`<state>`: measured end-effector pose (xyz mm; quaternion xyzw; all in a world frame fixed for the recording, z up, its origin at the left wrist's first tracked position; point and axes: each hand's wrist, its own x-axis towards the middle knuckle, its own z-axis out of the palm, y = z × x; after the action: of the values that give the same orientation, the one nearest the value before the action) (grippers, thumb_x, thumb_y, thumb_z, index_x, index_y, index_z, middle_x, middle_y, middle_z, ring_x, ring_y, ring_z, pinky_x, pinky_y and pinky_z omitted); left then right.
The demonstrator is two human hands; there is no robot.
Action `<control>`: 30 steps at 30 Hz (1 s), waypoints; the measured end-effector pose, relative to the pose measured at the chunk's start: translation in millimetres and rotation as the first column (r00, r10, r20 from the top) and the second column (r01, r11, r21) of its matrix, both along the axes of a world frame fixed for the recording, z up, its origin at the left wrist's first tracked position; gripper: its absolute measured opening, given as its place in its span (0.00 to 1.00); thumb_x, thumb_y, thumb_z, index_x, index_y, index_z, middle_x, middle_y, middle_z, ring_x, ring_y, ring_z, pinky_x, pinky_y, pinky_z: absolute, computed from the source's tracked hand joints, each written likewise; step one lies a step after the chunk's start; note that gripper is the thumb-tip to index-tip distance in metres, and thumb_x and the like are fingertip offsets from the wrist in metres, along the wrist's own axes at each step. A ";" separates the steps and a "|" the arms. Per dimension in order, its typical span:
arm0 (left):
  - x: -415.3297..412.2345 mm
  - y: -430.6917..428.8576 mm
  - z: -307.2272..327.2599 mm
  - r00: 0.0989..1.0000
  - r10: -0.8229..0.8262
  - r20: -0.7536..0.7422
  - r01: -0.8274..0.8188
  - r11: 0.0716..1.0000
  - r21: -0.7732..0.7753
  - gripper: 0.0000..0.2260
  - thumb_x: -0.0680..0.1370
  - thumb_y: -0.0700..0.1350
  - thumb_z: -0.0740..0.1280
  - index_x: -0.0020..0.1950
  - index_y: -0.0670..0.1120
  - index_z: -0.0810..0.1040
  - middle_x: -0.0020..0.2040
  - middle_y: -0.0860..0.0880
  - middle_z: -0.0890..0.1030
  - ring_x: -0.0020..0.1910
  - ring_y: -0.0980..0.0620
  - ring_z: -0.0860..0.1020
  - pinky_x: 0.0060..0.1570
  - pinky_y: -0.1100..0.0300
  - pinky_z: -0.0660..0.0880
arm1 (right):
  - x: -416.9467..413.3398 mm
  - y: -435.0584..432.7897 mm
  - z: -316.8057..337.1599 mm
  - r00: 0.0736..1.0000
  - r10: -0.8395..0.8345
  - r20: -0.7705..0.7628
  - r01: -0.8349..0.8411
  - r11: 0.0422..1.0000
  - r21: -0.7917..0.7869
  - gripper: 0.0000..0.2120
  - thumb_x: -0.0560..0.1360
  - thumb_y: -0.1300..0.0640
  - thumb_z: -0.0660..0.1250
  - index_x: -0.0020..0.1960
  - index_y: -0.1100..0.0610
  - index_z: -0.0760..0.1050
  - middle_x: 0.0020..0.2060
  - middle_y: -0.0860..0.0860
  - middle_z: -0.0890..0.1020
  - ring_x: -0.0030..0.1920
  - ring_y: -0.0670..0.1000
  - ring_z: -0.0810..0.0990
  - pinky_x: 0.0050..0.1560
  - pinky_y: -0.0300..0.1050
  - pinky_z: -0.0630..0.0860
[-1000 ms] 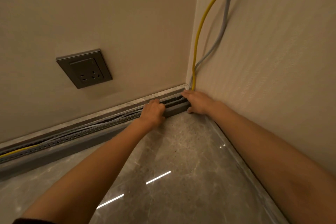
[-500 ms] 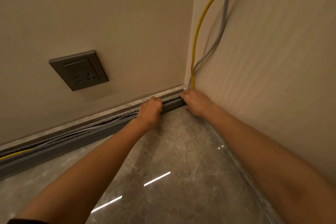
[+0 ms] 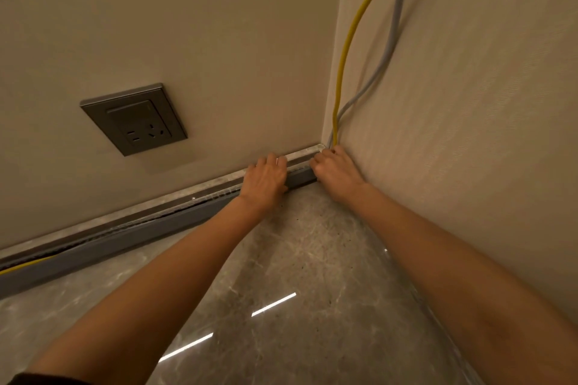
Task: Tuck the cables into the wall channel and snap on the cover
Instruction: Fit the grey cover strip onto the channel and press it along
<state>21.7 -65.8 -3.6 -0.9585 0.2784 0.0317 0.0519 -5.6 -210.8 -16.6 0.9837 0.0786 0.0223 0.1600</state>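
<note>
My 2 hands press on the grey channel cover (image 3: 175, 222) along the foot of the wall. My left hand (image 3: 266, 180) lies flat, fingers curled over its top edge; my right hand (image 3: 336, 170) closes on its end in the corner at 1 o'clock, where the yellow cable (image 3: 347, 40) and grey cable (image 3: 387, 50) come down. Toward 9 o'clock a gap stays open and yellow cable shows. If I push harder, I think a cable could get pinched under the lip and the cover won't snap.
</note>
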 end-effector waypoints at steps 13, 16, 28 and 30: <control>0.1 -14.1 -5.5 0.992 -0.113 0.049 0.109 0.991 0.072 0.11 0.79 0.37 0.60 0.60 0.37 0.74 0.60 0.38 0.75 0.58 0.39 0.75 0.55 0.49 0.74 | 0.4 1.3 -5.0 1.000 0.000 -0.001 0.000 1.000 0.007 0.15 0.48 0.49 0.81 0.28 0.55 0.82 0.24 0.48 0.83 0.31 0.46 0.82 0.39 0.35 0.79; 2.5 -13.0 -4.4 0.993 -0.113 0.016 0.112 0.992 0.058 0.12 0.79 0.37 0.60 0.62 0.36 0.72 0.60 0.37 0.74 0.58 0.38 0.75 0.55 0.48 0.74 | 2.1 -0.7 -6.3 0.999 0.036 0.007 -0.036 0.999 -0.010 0.16 0.48 0.51 0.82 0.29 0.57 0.81 0.25 0.50 0.83 0.30 0.48 0.82 0.38 0.35 0.79; -1.5 -17.2 -4.6 0.998 -0.059 -0.019 0.059 0.998 0.005 0.16 0.76 0.38 0.64 0.63 0.36 0.70 0.62 0.37 0.74 0.61 0.39 0.73 0.57 0.50 0.73 | 4.7 -6.3 3.5 0.995 0.024 -0.095 -0.012 0.992 0.124 0.18 0.76 0.57 0.63 0.65 0.61 0.68 0.64 0.57 0.74 0.68 0.56 0.67 0.67 0.48 0.65; -4.5 -17.1 -4.9 0.998 -0.067 0.000 0.067 0.998 0.002 0.15 0.77 0.39 0.62 0.63 0.36 0.69 0.62 0.38 0.74 0.61 0.40 0.73 0.58 0.50 0.72 | 6.3 -8.5 3.2 0.988 0.021 -0.155 0.005 0.986 0.164 0.17 0.77 0.58 0.63 0.64 0.61 0.70 0.64 0.57 0.75 0.67 0.56 0.68 0.66 0.49 0.65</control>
<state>17.2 -82.8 -8.5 -0.9486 0.3105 0.0300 0.0537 0.7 -219.2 -13.5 0.9920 0.0927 -0.0475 0.0719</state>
